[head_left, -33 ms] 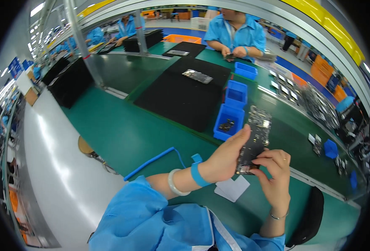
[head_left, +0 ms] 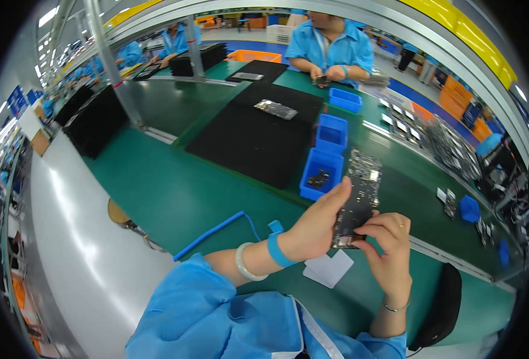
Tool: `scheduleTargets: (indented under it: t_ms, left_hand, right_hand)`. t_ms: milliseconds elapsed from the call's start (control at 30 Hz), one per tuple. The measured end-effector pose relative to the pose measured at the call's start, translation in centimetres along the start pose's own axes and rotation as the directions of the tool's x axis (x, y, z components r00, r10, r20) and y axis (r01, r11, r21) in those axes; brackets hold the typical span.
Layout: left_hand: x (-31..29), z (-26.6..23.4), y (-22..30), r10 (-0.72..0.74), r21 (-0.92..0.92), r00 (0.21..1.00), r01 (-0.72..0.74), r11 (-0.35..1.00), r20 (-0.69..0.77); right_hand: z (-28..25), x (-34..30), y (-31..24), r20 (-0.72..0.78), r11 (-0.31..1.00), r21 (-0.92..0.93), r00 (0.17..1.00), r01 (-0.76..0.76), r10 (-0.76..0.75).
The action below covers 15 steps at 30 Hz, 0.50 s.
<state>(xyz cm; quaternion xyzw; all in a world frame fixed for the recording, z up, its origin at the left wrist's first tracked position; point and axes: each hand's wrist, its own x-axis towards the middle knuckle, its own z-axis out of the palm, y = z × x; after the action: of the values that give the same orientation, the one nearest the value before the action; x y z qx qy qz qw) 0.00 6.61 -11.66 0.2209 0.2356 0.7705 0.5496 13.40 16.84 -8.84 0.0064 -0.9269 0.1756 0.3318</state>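
A long dark circuit board, packed with small components at its far end, is held up in front of me. My left hand grips its left edge, the thumb lying along the side. At the near end of the board, my right hand is closed in a pinch by a small brownish part. What sits between those fingertips is too small to make out. White paper pieces lie on the green table below. Just beyond my left hand stands a blue bin with small dark parts in it.
A black mat bears another circuit board. More blue bins line its right side. A blue coiled cord lies to the left, a black pouch-like object to the right. Across the table, a co-worker handles a small item.
The whole view has shifted slightly, so the scene sits a little further left. My hands keep the same hold on the board.
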Motion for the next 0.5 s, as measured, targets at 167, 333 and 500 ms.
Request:
scheduleTargets:
  t_ms: [167,333,500]
  left_hand:
    - [-0.27,0.46,0.08,-0.004,0.041,1.000,0.004,0.999,-0.003]
    - [-0.03,0.21,-0.25,-0.005,0.025,1.000,0.005,1.000,-0.003]
    - [-0.56,0.60,-0.10,-0.031,0.043,0.999,0.031,0.999,0.007]
  right_hand:
    - [-0.17,-0.25,0.20,0.010,1.000,0.012,1.000,0.002,-0.002]
    - [-0.04,-0.57,0.54,-0.037,0.998,0.003,0.998,0.059,-0.059]
    - [-0.27,-0.74,0.73,-0.035,0.986,0.034,0.986,0.165,-0.163]
